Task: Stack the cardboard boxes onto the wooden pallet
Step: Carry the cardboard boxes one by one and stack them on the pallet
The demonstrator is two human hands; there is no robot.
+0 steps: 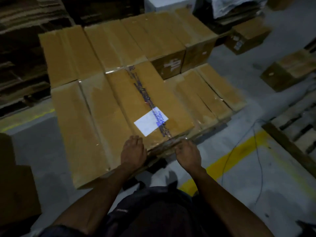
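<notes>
A long cardboard box with a white label [148, 106] lies on top of the stack, its near end facing me. My left hand [133, 151] rests flat on that near end, fingers spread over the top edge. My right hand [187, 153] has its fingers curled at the box's near right corner, by the taped edge. Several similar taped boxes [89, 117] lie side by side around it in two rows. Lower boxes [210, 93] sit to the right. The wooden pallet [213, 126] shows only as a dark edge under the boxes.
Loose cardboard boxes [289, 71] stand on the grey floor at the right. Flattened cardboard stacks [22, 48] fill the left and back. A yellow floor line [234, 153] and a thin cable [256, 134] cross the floor at right, beside another pallet [294, 130].
</notes>
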